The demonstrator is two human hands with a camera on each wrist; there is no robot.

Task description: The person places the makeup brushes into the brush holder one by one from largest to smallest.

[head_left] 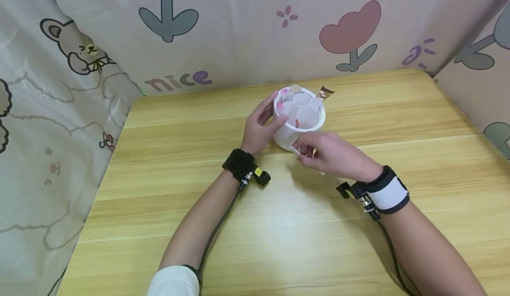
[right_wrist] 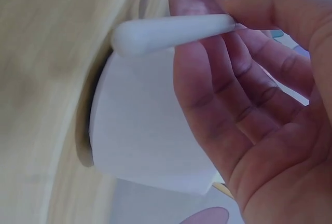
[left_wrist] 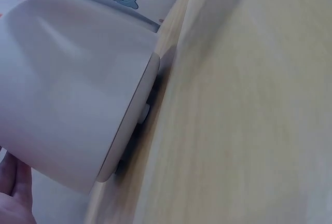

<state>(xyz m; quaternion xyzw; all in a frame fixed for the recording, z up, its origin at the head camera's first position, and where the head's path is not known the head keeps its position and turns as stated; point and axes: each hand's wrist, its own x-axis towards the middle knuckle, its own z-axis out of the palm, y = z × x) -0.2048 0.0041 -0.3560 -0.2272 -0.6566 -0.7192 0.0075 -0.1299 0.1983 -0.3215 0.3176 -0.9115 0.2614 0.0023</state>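
A white round organizer with divided compartments [head_left: 284,137] stands near the back of the table. My left hand [head_left: 259,130] grips its left side, thumb at the rim. In the left wrist view the organizer's smooth wall [left_wrist: 78,89] rises from a base with small feet, and some fingers [left_wrist: 15,193] show beside it. In front of the organizer, my right hand [head_left: 336,154] pinches a slim white stick with a rounded end [right_wrist: 171,33] between thumb and fingers. The stick's kind cannot be told. Pink bits [head_left: 280,105] and a small orange-red thing [head_left: 297,122] show in the compartments.
A brown striped piece [head_left: 326,92] sticks out at the organizer's back right. The wooden table [head_left: 179,136] meets a printed cloth [head_left: 247,30] behind and at the sides. Cables [head_left: 217,234] run along both forearms from wrist-worn cameras.
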